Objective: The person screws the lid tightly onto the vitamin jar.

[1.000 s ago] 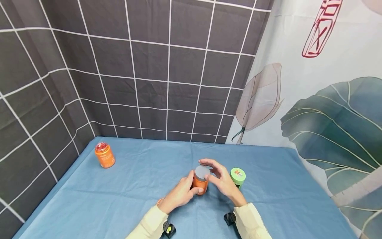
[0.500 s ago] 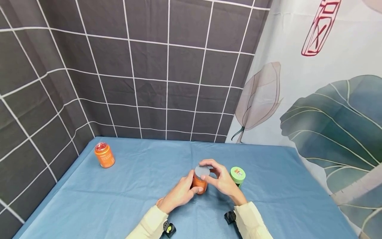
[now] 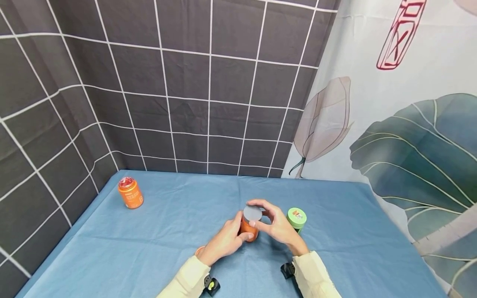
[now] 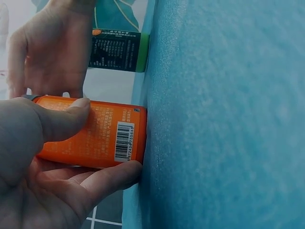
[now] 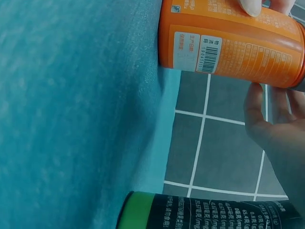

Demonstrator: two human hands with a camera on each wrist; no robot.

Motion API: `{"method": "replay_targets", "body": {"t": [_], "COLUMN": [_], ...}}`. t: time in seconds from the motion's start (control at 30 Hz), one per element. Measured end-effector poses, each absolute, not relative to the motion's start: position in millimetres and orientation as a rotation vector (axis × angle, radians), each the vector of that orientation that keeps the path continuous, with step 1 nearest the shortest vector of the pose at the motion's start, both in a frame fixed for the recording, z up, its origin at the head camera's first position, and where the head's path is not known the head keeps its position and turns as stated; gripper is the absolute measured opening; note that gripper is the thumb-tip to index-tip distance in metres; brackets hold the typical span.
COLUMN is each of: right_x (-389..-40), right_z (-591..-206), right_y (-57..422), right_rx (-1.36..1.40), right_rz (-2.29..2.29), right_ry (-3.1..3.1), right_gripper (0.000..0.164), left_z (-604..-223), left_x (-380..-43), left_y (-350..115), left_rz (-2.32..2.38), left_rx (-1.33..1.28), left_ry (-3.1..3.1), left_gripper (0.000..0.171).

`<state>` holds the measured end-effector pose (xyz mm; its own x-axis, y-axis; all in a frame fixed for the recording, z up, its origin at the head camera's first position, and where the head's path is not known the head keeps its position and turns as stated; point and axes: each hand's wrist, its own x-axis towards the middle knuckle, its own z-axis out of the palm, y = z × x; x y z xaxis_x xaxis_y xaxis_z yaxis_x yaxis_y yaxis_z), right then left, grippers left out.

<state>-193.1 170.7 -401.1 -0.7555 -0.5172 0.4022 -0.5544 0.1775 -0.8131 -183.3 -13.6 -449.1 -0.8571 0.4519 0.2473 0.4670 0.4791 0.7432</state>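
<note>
An orange jar point(image 3: 247, 230) with a grey lid point(image 3: 252, 212) stands upright on the blue cloth in front of me. My left hand point(image 3: 225, 241) grips its body, thumb on the near side, and the left wrist view shows the barcode on the orange label point(image 4: 97, 133). Fingers and thumb of my right hand point(image 3: 277, 225) hold the lid by its edge from the right. Just beyond the right wrist stands a dark jar with a green lid point(image 3: 297, 217); its printed side point(image 5: 209, 212) shows low in the right wrist view.
Another orange jar point(image 3: 131, 195), its top red and without the grey lid, stands at the far left of the blue-covered table point(image 3: 179, 203). A dark gridded cloth point(image 3: 186, 91) hangs behind, and a white leaf-printed cloth point(image 3: 335, 157) at the right.
My right thumb has shifted slightly left along the near edge of the lid. The left hand and the jars stay where they were.
</note>
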Motion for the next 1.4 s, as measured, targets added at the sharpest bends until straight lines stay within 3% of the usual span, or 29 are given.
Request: {"method": "replay_targets", "body": {"t": [0.47,0.87,1.23,1.4], "right_x": [-191.4,-189.1,-192.3,-191.9], "right_z": [-399.0,-401.7,-400.5,-399.3], "right_y": [166.7,167.0,168.3,169.4], "right_rx": [0.965,1.031,1.027,1.031], "right_rz": [1.607,1.606,1.613,1.639], "right_ry": [-2.405,-2.411,-2.401,-2.420], "right_gripper": [0.039,0.047,0.041,0.044], "left_z": [-448.0,-449.2,-446.3,-445.0], "left_x": [-179.6,-178.1,-179.4,-180.5], "left_y": [-6.3,-8.8,-6.8,-9.8], "left_rz": [-1.315,-1.334,-1.341,-1.430], "left_rx": [-0.752,-0.792,-0.759,-0.719], "left_ry": [-2.645,-2.660,-2.663,-2.705], "left_gripper": [0.041,0.039,0.042,0.052]}}
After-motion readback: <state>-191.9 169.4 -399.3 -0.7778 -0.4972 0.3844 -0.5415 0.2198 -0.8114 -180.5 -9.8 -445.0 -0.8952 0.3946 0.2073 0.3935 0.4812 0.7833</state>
